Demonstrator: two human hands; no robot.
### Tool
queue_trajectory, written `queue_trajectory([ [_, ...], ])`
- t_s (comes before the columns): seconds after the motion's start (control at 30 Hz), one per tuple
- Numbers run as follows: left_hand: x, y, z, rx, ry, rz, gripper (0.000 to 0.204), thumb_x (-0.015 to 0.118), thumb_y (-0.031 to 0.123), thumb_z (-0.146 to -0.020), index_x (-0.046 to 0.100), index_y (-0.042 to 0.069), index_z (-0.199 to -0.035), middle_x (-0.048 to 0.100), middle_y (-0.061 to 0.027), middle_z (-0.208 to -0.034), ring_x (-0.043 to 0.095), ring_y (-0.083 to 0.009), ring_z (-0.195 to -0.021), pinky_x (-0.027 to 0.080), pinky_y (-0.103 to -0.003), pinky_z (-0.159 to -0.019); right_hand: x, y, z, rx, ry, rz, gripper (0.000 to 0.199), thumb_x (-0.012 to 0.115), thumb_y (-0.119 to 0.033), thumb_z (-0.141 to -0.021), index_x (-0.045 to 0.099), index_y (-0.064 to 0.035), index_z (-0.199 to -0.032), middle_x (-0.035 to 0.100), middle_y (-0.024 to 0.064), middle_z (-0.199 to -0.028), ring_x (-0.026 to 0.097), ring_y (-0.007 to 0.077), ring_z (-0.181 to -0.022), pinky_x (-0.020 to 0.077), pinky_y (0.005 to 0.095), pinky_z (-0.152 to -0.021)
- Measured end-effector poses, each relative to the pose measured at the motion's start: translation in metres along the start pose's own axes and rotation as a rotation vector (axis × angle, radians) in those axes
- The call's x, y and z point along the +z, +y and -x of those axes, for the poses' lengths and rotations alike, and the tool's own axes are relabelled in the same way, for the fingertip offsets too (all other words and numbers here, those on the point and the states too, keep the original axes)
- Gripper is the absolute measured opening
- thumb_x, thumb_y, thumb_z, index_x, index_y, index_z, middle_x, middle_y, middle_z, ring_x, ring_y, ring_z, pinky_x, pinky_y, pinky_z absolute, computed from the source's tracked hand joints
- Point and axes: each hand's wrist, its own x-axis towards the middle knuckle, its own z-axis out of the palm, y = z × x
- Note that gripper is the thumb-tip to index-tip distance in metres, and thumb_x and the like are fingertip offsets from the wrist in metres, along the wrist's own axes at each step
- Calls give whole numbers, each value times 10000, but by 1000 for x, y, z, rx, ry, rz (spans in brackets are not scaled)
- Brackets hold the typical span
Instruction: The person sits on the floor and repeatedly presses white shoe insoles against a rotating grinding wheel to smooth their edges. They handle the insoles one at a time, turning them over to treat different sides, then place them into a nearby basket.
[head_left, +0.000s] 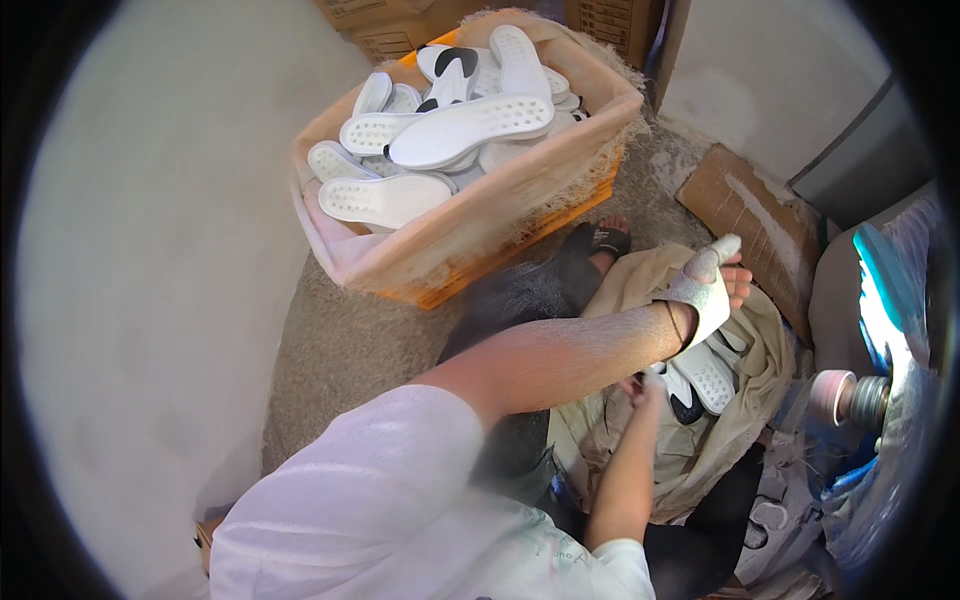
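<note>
Dusty floor [340, 340], pale wall at left, and a cloth-lined orange crate [470, 215] of white soles in the upper centre.

Left hand [705, 285], reaching across from the lower left toward centre right, has its fingers closed around a white sole [712, 262] held upright above the lap. Right hand [648, 385] sits lower, just beneath the left forearm, beside another white sole [703, 378] lying on beige cloth [640, 280]; whether its fingers grip anything cannot be told. A grinding wheel [832, 395] stands at the right edge, and a cardboard sheet [750, 215] lies at upper right.
</note>
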Motion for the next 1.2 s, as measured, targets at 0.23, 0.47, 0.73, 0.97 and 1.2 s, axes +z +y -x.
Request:
queue_trajectory([
  [0.23, -27, -75, 16, 379, -633, -1172, 711, 753, 419, -788, 511, -11, -1301, 606, -198, -1228, 607, -291, -1088, 495, -376, -886, -105, -103, 188, -1226, 538, 1131, 324, 546, -54, -869, 580, 51, -1173, 652, 190, -986, 658, 305, -889, 508, 348, -808],
  [0.47, -34, -101, 42, 367, -994, -1595, 558, 702, 325, -833, 566, -2, -1265, 684, -176, -938, 662, -330, -859, 521, -400, -753, -77, -112, 233, -1082, 401, 504, 176, 581, -107, -950, 594, 3, -1086, 663, 104, -1039, 643, 173, -836, 506, 297, -785],
  [0.73, -86, -96, -18, 356, -496, -1742, 281, 705, 175, -824, 631, 32, -1054, 648, -95, -921, 627, -214, -832, 527, -354, -722, -133, 3, 120, -609, 443, 1163, 782, 723, -331, -811, 390, 13, -1430, 410, 247, -1465, 406, 374, -1355, 343, 437, -1121],
  [0.97, -55, -52, -7, 85, -215, -980, 265, 725, 140, -827, 595, -9, -1003, 659, -100, -875, 644, -173, -683, 530, -291, -641, -125, 69, 71, -345, 613, 1628, 464, 730, -293, -803, 586, -76, -1187, 607, 204, -1162, 612, 311, -1069, 482, 443, -950],
  [1.2, -58, -49, -21, 215, -295, -1360, 461, 696, 380, -846, 614, -45, -1006, 655, -170, -942, 645, -245, -851, 511, -353, -767, -113, -9, 99, -397, 127, 1707, 328, 649, -235, -829, 664, -21, -1077, 680, 217, -1037, 660, 333, -985, 516, 418, -845],
])
